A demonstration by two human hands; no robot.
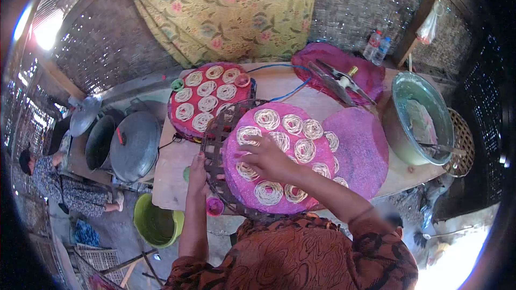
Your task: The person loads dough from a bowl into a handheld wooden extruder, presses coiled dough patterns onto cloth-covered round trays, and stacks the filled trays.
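Note:
My left hand (198,176) is closed on the rim of a dark woven tray (214,167), its fingertips showing through the open weave. Partly over that tray lies a round pink mat (257,157) bearing several pale nests of thin, noodle-like strands (305,151). My right hand (267,159) is above the mat's left half with its fingers apart, close to a nest (248,135) near the left edge. Whether the fingertips touch the strands I cannot tell. Under the mat's right side, another purple-pink round mat (359,147) carries nests along its left edge, partly covered.
A stack of round mats with nests (194,95) stands at the back left. A hand press (344,81) lies at the back, a green basin (400,129) at the right. Lidded pots (135,147) and a person (72,185) are at left; a yellow-green tub (148,223) is below.

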